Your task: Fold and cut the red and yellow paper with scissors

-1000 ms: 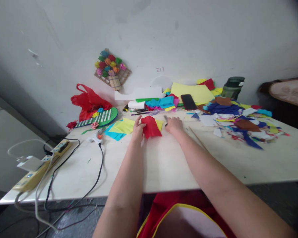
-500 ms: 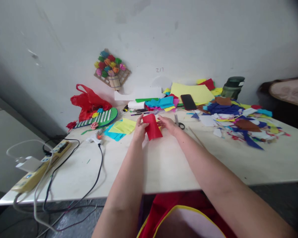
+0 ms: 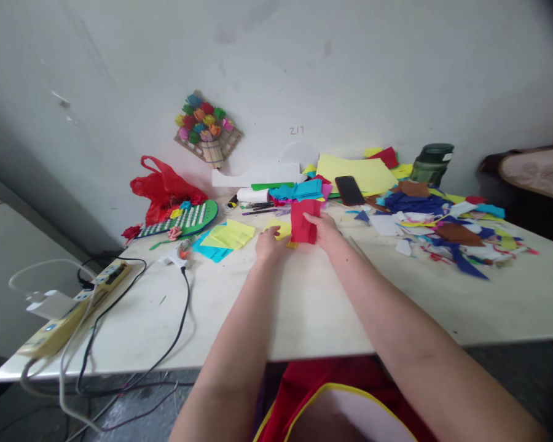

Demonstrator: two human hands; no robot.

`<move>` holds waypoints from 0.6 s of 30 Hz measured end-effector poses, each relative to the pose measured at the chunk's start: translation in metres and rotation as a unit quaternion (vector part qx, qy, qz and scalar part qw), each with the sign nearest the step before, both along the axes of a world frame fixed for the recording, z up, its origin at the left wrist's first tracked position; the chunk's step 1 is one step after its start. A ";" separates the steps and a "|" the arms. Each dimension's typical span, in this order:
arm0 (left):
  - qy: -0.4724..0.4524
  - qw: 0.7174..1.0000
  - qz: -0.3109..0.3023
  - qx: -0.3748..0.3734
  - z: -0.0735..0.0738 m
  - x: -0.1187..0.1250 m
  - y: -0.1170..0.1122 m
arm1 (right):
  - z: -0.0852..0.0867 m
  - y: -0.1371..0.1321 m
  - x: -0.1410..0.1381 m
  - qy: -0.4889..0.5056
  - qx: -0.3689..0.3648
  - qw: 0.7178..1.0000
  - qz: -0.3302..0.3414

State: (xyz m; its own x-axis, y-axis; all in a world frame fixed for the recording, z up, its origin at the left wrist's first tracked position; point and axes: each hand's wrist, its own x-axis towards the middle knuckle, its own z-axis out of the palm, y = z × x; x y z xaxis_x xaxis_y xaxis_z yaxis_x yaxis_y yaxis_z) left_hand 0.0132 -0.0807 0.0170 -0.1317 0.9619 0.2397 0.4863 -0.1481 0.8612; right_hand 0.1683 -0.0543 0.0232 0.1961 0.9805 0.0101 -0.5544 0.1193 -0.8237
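My right hand [image 3: 325, 230] grips a folded red paper [image 3: 303, 222] and holds it upright just above the white table [image 3: 304, 301]. My left hand [image 3: 268, 245] rests on the table beside it, fingers curled at the edge of a small yellow paper [image 3: 282, 229] lying under the red one. Whether the left fingers pinch that yellow paper I cannot tell. Yellow and cyan sheets [image 3: 225, 236] lie just left of my left hand.
A black phone [image 3: 349, 189], a stack of coloured sheets [image 3: 304, 189] and a dark green jar [image 3: 432, 162] stand at the back. Paper scraps [image 3: 442, 230] cover the right side. A red bag [image 3: 166, 190], a power strip [image 3: 69, 310] and cables [image 3: 166, 344] sit on the left.
The red paper left the table near my left hand and now stands upright in my right hand, further right. My left hand let it go and dropped to the yellow paper.
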 end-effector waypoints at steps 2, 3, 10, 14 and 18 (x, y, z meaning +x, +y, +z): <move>0.083 0.996 -0.005 0.029 -0.002 0.006 -0.003 | 0.000 0.000 0.002 0.009 0.000 1.000 -0.019; 0.107 0.994 -0.010 0.025 -0.004 0.009 -0.004 | -0.001 0.000 0.003 0.012 -0.006 1.000 -0.024; 0.187 0.980 -0.049 0.035 -0.014 0.011 0.001 | -0.001 0.004 0.010 0.054 -0.041 0.997 -0.044; 0.152 0.984 -0.089 0.028 -0.009 0.004 0.002 | 0.001 0.007 0.015 0.065 -0.083 0.992 -0.067; 0.094 0.985 -0.144 0.017 -0.003 0.000 -0.002 | 0.001 0.010 0.024 0.047 -0.097 0.993 -0.052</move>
State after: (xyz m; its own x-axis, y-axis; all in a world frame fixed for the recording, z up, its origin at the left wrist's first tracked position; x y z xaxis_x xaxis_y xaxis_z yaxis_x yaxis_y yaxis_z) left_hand 0.0132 -0.0823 0.0138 0.1940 0.9443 0.2659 0.5700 -0.3291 0.7528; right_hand 0.1928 -0.0443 0.0238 0.2867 0.9370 -0.1996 -0.6233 0.0241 -0.7816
